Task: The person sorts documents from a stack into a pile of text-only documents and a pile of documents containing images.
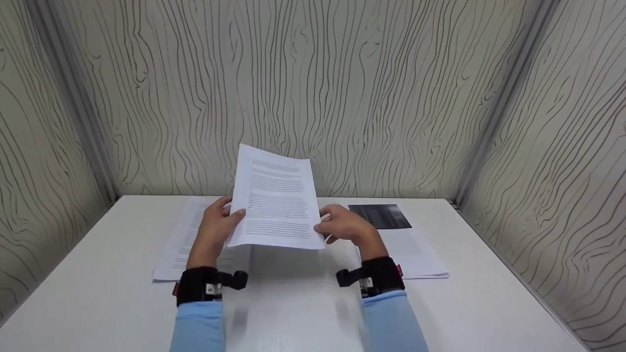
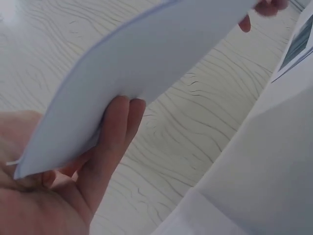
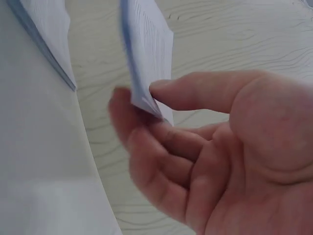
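A stack of printed paper sheets (image 1: 276, 200) is held up off the table, its text side toward me and slightly bowed. My left hand (image 1: 215, 227) grips its left edge, thumb on the front and fingers behind; the left wrist view shows those fingers (image 2: 115, 127) against the blank back. At the lower right corner my right hand (image 1: 347, 225) pinches the stack between thumb and fingers. In the right wrist view, the sheets' edge (image 3: 139, 93) sits between the thumb and the curled fingers.
On the white table (image 1: 293, 313), a printed paper pile (image 1: 178, 249) lies at left, partly behind my left arm. Another pile (image 1: 415, 252) with a dark picture (image 1: 381, 216) on it lies at right, partly behind my right hand. Wood-patterned walls (image 1: 303, 88) enclose the back and sides.
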`<state>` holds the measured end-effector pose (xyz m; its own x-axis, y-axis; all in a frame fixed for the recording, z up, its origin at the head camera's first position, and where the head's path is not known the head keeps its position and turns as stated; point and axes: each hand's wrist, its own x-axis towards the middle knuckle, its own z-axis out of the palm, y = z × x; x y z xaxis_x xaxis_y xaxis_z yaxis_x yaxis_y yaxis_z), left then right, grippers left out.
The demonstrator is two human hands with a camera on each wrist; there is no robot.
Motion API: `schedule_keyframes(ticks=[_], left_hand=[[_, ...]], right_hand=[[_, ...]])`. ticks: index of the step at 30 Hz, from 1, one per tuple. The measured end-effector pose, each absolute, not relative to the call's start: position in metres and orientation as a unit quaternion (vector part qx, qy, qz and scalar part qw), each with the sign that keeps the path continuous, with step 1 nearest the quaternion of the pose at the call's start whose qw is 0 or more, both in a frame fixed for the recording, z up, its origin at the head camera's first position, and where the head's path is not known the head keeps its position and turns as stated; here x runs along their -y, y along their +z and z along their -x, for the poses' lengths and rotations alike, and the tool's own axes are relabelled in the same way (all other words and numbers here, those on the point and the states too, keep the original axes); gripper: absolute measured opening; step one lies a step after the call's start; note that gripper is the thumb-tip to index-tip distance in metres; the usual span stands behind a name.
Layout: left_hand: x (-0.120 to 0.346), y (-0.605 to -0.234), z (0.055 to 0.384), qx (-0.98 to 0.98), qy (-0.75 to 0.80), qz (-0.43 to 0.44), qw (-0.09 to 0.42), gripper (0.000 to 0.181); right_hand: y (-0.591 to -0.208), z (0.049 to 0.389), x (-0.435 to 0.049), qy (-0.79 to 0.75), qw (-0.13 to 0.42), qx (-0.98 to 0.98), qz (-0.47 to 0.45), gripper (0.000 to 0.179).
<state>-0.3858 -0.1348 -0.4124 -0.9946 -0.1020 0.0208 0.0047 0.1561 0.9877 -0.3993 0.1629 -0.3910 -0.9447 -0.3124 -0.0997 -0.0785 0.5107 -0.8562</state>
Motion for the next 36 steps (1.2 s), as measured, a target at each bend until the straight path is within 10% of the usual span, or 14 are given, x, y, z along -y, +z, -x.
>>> schedule_keyframes(ticks=[9,21,36], left_hand=[[0.199,-0.402,0.358,0.799,-0.599,-0.015,-0.042,0.07],[0.227,-0.42,0.36,0.77,-0.572,-0.204,0.196,0.043],[0.239,-0.459,0.364,0.815,-0.502,-0.237,0.167,0.047]], right_hand=[[-0.396,0.399,-0.114,-0.567,0.088,-0.815,0.087,0.028],[-0.43,0.389,-0.013,-0.646,0.054,-0.761,0.036,0.027],[-0.477,0.392,0.003,-0.555,0.131,-0.821,0.038,0.025]])
